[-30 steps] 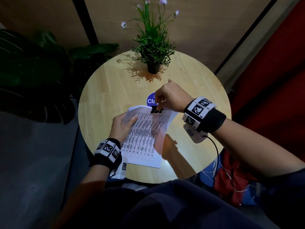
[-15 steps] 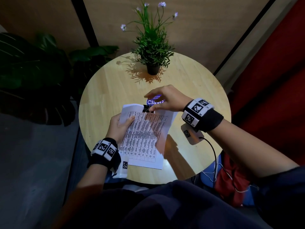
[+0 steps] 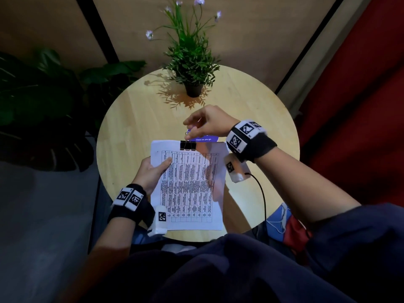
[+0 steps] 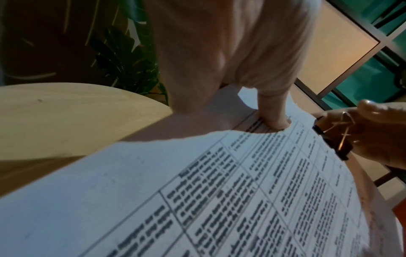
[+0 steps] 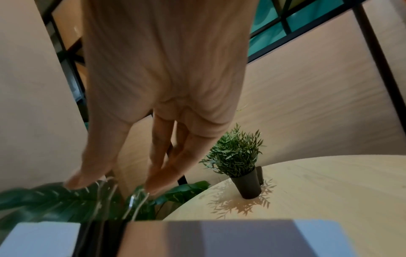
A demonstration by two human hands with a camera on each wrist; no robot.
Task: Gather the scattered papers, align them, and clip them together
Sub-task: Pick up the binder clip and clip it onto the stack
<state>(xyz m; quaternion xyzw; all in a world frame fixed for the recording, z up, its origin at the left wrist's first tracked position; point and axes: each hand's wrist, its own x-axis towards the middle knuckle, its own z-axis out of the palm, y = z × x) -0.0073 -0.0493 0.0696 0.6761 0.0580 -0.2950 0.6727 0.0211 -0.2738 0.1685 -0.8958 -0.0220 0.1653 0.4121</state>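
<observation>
The right hand (image 3: 209, 123) pinches the wire handles of the black clip (image 3: 188, 145), which bites the top edge of the papers (image 3: 190, 189). The left hand (image 3: 153, 171) grips the papers' left edge, thumb laid flat across the printed table. The stack sits over the near part of the round wooden table (image 3: 135, 127), with a potted plant (image 3: 192, 62) at the far side.

left hand (image 3: 153, 171) thumb-down in a grip, right hand (image 3: 209, 124) pinching, both wrists banded
</observation>
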